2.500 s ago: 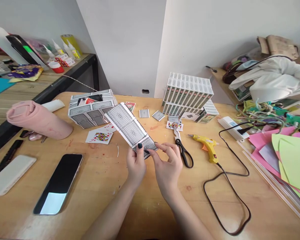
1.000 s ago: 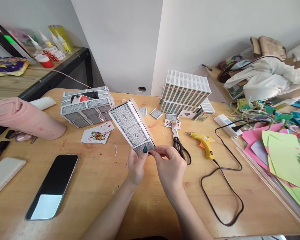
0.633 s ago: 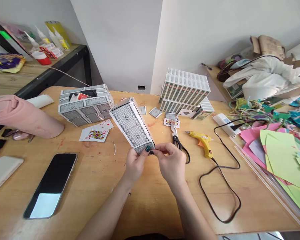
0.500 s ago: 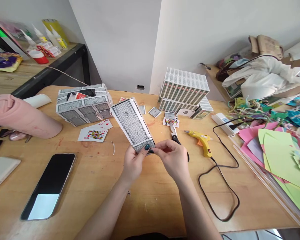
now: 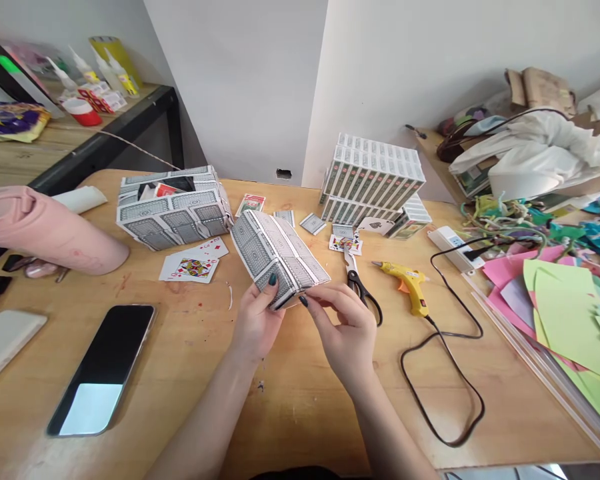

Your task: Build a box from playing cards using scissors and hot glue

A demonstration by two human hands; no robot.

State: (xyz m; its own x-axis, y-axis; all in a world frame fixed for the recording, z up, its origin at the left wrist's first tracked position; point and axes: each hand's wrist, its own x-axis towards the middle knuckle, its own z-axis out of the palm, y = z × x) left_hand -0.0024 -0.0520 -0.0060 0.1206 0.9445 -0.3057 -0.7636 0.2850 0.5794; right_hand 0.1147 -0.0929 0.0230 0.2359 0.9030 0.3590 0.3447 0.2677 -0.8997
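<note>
A folded panel of joined playing cards, patterned backs outward, is held tilted above the middle of the table. My left hand grips its near left corner, thumb on top. At the near right corner, my right hand has thumb and index finger closed on or right beside the edge; the contact is partly hidden. Behind to the left stands a box built of playing cards, with a red item in its top opening. Black-handled scissors lie just beyond my right hand, their blades over cut cards.
A yellow glue gun with a looping black cord lies at right, near a power strip. Stacked card packs stand at the back. A phone, pink bottle and loose cards occupy the left; coloured paper, the right.
The card panel has turned and tipped in my hands, so a second face now shows on its right side. My right fingers have parted slightly from my left thumb.
</note>
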